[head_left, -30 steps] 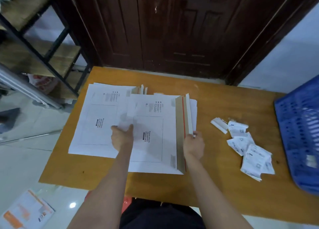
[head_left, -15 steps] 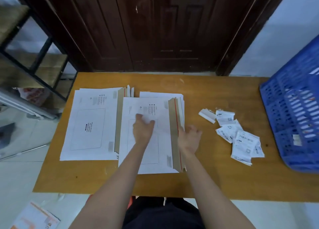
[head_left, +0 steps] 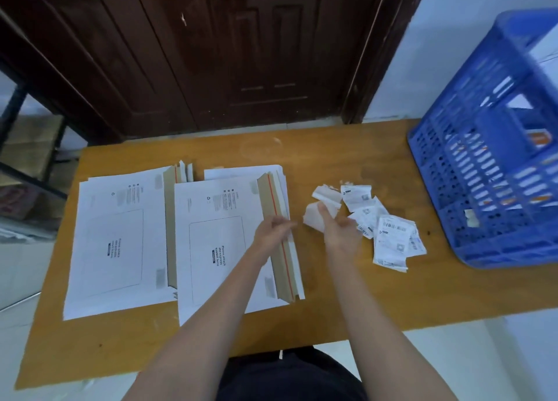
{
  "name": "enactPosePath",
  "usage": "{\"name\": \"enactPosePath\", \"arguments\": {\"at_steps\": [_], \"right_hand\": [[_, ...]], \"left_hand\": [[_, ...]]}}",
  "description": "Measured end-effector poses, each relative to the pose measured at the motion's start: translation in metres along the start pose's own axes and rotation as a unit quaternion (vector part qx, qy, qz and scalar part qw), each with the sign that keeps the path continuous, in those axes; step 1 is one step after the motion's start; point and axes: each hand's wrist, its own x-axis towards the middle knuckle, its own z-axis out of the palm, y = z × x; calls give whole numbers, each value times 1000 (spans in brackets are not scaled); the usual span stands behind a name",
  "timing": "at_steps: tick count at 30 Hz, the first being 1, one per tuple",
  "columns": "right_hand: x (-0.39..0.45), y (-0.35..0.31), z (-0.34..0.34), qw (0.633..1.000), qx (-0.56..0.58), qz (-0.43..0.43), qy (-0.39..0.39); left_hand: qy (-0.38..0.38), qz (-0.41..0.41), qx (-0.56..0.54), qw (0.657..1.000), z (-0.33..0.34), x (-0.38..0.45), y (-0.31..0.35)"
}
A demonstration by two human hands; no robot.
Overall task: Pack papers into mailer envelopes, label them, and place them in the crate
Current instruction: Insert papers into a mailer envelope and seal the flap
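Just right of the right hand (head_left: 336,228), a scatter of waybill labels (head_left: 389,234) is seen on the table (head_left: 347,280).
Its fingers are relaxed, touching a label. The left hand (head_left: 273,230) is blurred over the mailer envelope (head_left: 217,240), grip untellable. The envelope's length runs away from the body; the crate (head_left: 489,165) is farther right.

Wooden table (head_left: 347,159): two white mailer envelopes (head_left: 117,234) (head_left: 223,240) side by side, loose shipping labels (head_left: 389,240), blue crate (head_left: 495,171) at right.
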Motion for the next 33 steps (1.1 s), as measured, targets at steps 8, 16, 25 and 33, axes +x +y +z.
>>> {"name": "enactPosePath", "arguments": {"at_steps": [8, 16, 25, 33], "right_hand": [[-14, 9, 25, 975, -149, -152, -71], [-27, 24, 54, 957, -226, -90, -159], [-37, 4, 52, 988, -77, -11, -131], [-46, -10, 42, 985, 12, -6, -174]], "left_hand": [[371, 52, 130, 918, -66, -2, -39], [358, -144, 145, 911, -123, -15, -93], [357, -19, 263, 896, -91, -15, -64], [120, 102, 322, 933, -19, -6, -16]]}}
